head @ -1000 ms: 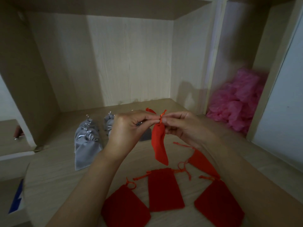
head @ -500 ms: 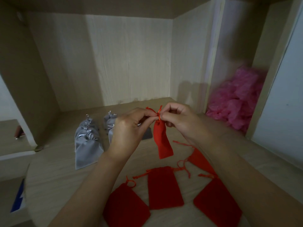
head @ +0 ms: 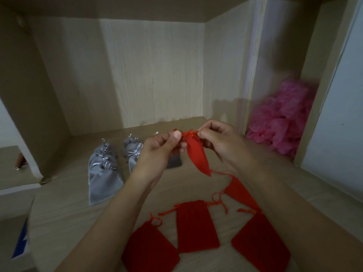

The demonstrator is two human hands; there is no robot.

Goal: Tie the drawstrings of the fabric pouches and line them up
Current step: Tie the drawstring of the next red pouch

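Two hands hold one red pouch up above the worktop. The left hand pinches one end of its drawstring and the right hand pinches the other. Compared with half a second ago, the fingertips have drawn slightly further apart, so the cord now shows between them, and the pouch hangs a little higher, slanting down to the right. The worktop is pale wood, boxed in by wooden walls. Four flat red pouches lie on it nearest the person with loose strings. Grey pouches with tied silvery cords sit in rows farther back on the left. Crumpled pink plastic fills the narrow compartment on the right. One dark grey pouch is mostly hidden behind the left hand, and the right forearm covers parts of two red ones. I cannot tell whether the knot is finished. A blue object at lower left is too cut off to identify.
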